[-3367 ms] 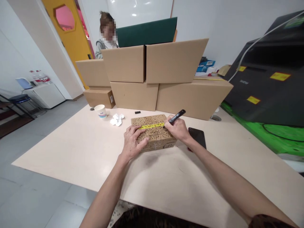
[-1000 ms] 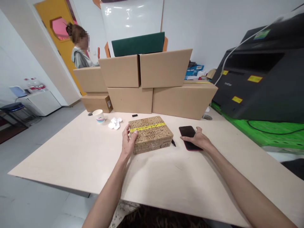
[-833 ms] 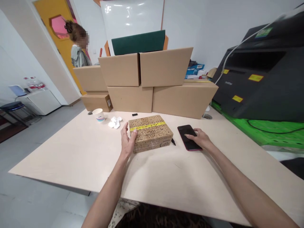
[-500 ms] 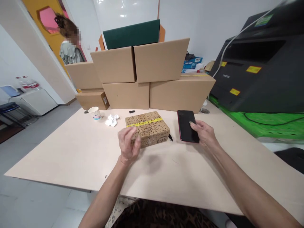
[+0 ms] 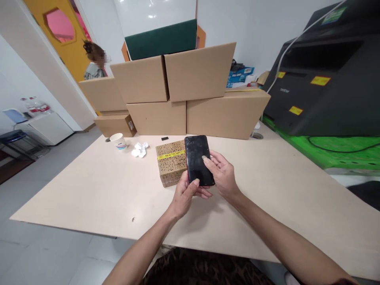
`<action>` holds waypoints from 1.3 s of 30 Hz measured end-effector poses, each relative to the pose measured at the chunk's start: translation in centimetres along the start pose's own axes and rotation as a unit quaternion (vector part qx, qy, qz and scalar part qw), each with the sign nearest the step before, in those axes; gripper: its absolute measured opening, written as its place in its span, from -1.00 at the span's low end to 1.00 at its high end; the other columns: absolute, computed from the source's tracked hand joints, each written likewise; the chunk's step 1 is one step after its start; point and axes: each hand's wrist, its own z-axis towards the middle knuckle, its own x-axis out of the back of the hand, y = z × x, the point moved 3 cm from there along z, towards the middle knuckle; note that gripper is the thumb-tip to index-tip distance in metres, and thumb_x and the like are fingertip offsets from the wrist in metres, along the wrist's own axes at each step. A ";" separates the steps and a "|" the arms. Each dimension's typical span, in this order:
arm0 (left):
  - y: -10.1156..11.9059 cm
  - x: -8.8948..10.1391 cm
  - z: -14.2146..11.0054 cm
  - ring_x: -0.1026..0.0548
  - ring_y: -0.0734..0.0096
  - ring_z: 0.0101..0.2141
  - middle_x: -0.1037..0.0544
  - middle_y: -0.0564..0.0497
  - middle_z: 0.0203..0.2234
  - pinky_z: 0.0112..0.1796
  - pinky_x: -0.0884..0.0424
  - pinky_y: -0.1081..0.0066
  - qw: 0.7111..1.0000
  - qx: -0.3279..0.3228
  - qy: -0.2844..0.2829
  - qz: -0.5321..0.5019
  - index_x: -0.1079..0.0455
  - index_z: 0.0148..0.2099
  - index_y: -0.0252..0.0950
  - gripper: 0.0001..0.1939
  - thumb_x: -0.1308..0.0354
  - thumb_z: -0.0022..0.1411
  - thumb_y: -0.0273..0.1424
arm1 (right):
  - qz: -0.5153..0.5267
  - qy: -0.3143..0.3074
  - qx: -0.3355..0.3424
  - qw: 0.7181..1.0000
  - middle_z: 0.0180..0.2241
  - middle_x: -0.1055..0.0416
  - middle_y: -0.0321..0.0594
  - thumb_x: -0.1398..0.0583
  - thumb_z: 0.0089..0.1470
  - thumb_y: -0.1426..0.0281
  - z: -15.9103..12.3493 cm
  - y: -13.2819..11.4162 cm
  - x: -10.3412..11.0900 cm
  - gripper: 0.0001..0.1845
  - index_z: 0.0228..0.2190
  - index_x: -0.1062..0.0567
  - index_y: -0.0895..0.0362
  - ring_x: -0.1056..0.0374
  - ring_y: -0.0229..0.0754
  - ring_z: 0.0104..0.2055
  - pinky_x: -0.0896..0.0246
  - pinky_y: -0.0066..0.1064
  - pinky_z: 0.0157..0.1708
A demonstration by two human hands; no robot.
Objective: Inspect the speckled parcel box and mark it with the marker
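Note:
I hold a dark phone (image 5: 198, 158) with a red edge upright over the table, in both hands. My left hand (image 5: 185, 194) grips its lower end, thumb on the screen. My right hand (image 5: 222, 175) holds its right side, thumb near the screen's middle. Just behind the phone lies a small printed cardboard box (image 5: 171, 162) with a strip of yellow tape across its top; the phone hides the box's right part.
The pale table (image 5: 282, 190) carries a paper cup (image 5: 118, 140), a crumpled tissue (image 5: 139, 149) and a small black piece (image 5: 164, 138). Stacked cardboard boxes (image 5: 196, 95) line the far edge. A large black machine (image 5: 329, 75) stands at right. A person (image 5: 93, 63) stands by the yellow door.
My right hand lifted the phone off the table and brought it left in front of the box. My left hand left the box and took the phone's lower end.

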 end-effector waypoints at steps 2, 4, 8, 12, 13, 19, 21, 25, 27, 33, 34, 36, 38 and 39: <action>-0.1 0.4 0.0 -0.68 0.29 -0.42 -0.66 -0.07 -0.34 -0.33 -0.54 0.36 1.000 -0.014 0.014 -0.009 -0.22 0.07 -0.27 -0.42 -0.32 0.23 -0.01 | -0.018 -0.008 0.009 1.000 -0.26 -0.63 -0.14 -0.39 0.01 0.04 -0.3 0.3 0.1 -0.42 -0.02 -0.54 0.12 -0.54 -0.10 -0.24 -0.47 -0.28 -0.23; -0.2 0.6 0.0 -0.68 0.29 -0.40 -0.67 -0.07 -0.32 -0.32 -0.54 0.36 0.999 -0.023 0.029 -0.012 -0.21 0.08 -0.26 -0.42 -0.32 0.24 -0.02 | -0.035 -0.015 0.017 0.999 -0.21 -0.64 -0.11 -0.38 0.04 0.05 -0.6 0.5 0.3 -0.45 -0.03 -0.55 0.12 -0.55 -0.09 -0.20 -0.48 -0.27 -0.20; -0.5 0.7 0.0 -0.68 0.28 -0.40 -0.67 -0.06 -0.32 -0.33 -0.53 0.36 0.999 -0.019 0.039 -0.017 -0.19 0.08 -0.26 -0.40 -0.33 0.22 -0.02 | -0.054 -0.038 0.011 0.998 -0.18 -0.63 -0.11 -0.35 0.07 0.05 -1.0 1.1 0.5 -0.45 -0.01 -0.55 0.12 -0.55 -0.11 -0.22 -0.49 -0.29 -0.25; -0.6 0.6 -0.2 -0.68 0.29 -0.40 -0.66 -0.06 -0.32 -0.33 -0.54 0.36 1.000 -0.013 0.026 -0.010 -0.18 0.05 -0.26 -0.42 -0.33 0.24 -0.03 | -0.042 -0.046 -0.011 0.998 -0.27 -0.61 -0.19 -0.35 0.06 0.05 -1.1 1.5 0.6 -0.38 0.06 -0.51 0.14 -0.51 -0.18 -0.33 -0.45 -0.35 -0.34; -0.5 0.6 -0.2 -0.68 0.29 -0.40 -0.66 -0.06 -0.32 -0.33 -0.54 0.36 1.000 -0.013 0.025 -0.008 -0.18 0.04 -0.26 -0.44 -0.32 0.25 -0.03 | -0.041 -0.046 -0.013 0.998 -0.31 -0.60 -0.22 -0.35 0.05 0.06 -1.2 1.5 0.7 -0.36 0.07 -0.50 0.14 -0.49 -0.20 -0.37 -0.44 -0.36 -0.36; -0.4 0.4 -0.4 -0.69 0.26 -0.39 -0.66 -0.07 -0.31 -0.33 -0.55 0.33 1.000 -0.006 0.014 0.004 -0.17 0.04 -0.25 -0.46 -0.30 0.27 -0.04 | -0.054 -0.059 -0.017 0.997 -0.44 -0.50 -0.33 -0.33 0.10 0.09 -1.3 1.2 0.7 -0.35 0.14 -0.43 0.12 -0.42 -0.19 -0.43 -0.38 -0.34 -0.42; -0.5 0.4 -0.4 -0.69 0.26 -0.40 -0.66 -0.07 -0.32 -0.33 -0.55 0.33 1.000 0.000 0.012 0.003 -0.17 0.04 -0.26 -0.45 -0.30 0.26 -0.03 | -0.061 -0.055 -0.015 0.997 -0.47 -0.48 -0.35 -0.33 0.10 0.10 -1.3 1.2 0.7 -0.37 0.13 -0.42 0.11 -0.40 -0.20 -0.44 -0.35 -0.35 -0.44; -0.5 0.7 -0.4 -0.68 0.27 -0.44 -0.66 -0.06 -0.32 -0.36 -0.55 0.33 1.000 0.021 0.006 0.005 -0.15 0.05 -0.25 -0.43 -0.30 0.26 -0.02 | -0.051 -0.060 -0.020 0.997 -0.46 -0.49 -0.36 -0.34 0.10 0.11 -1.3 1.2 0.6 -0.39 0.10 -0.41 0.09 -0.37 -0.24 -0.46 -0.30 -0.39 -0.47; -0.5 0.8 -0.4 -0.67 0.27 -0.46 -0.65 -0.05 -0.34 -0.37 -0.55 0.33 1.000 0.028 0.000 0.007 -0.14 0.08 -0.26 -0.41 -0.30 0.26 -0.02 | -0.040 -0.067 -0.023 0.997 -0.45 -0.50 -0.35 -0.34 0.10 0.10 -1.3 1.2 0.5 -0.40 0.10 -0.40 0.07 -0.37 -0.25 -0.47 -0.30 -0.40 -0.49; -0.4 0.8 -0.4 -0.67 0.30 -0.46 -0.65 -0.06 -0.32 -0.36 -0.56 0.35 1.000 0.024 0.000 0.005 -0.13 0.10 -0.28 -0.41 -0.29 0.27 -0.05 | -0.003 -0.085 -0.050 0.995 -0.36 -0.57 -0.29 -0.37 0.08 0.10 -1.3 1.1 0.5 -0.37 0.11 -0.38 0.03 -0.35 -0.28 -0.51 -0.23 -0.44 -0.59; -0.4 0.7 -0.4 -0.67 0.30 -0.45 -0.65 -0.06 -0.32 -0.36 -0.56 0.35 1.000 0.020 -0.002 0.003 -0.14 0.10 -0.28 -0.41 -0.29 0.28 -0.05 | 0.008 -0.086 -0.057 0.995 -0.30 -0.59 -0.26 -0.38 0.06 0.11 -1.2 1.1 0.4 -0.36 0.11 -0.38 0.02 -0.37 -0.27 -0.50 -0.24 -0.44 -0.59; -0.4 0.7 -0.4 -0.67 0.29 -0.45 -0.65 -0.08 -0.30 -0.35 -0.57 0.34 1.000 0.015 -0.003 0.001 -0.15 0.12 -0.28 -0.41 -0.29 0.28 -0.05 | 0.025 -0.090 -0.073 0.993 -0.21 -0.61 -0.21 -0.41 0.03 0.11 -1.2 1.2 0.4 -0.34 0.10 -0.40 0.03 -0.41 -0.26 -0.47 -0.26 -0.44 -0.60; -0.5 0.6 -0.5 -0.67 0.29 -0.44 -0.65 -0.09 -0.29 -0.34 -0.57 0.34 1.000 0.013 -0.003 0.000 -0.16 0.15 -0.29 -0.39 -0.29 0.28 -0.06 | 0.036 -0.093 -0.089 0.991 -0.22 -0.62 -0.20 -0.42 0.00 0.11 -1.1 1.3 0.4 -0.35 0.08 -0.43 0.06 -0.40 -0.27 -0.51 -0.24 -0.45 -0.63; -0.5 0.6 -0.5 -0.68 0.29 -0.43 -0.65 -0.09 -0.29 -0.34 -0.57 0.34 1.000 0.013 -0.002 -0.001 -0.16 0.16 -0.30 -0.39 -0.29 0.28 -0.06 | 0.040 -0.093 -0.095 0.990 -0.25 -0.62 -0.21 -0.42 -0.01 0.11 -1.1 1.4 0.5 -0.35 0.06 -0.45 0.07 -0.38 -0.28 -0.53 -0.23 -0.45 -0.64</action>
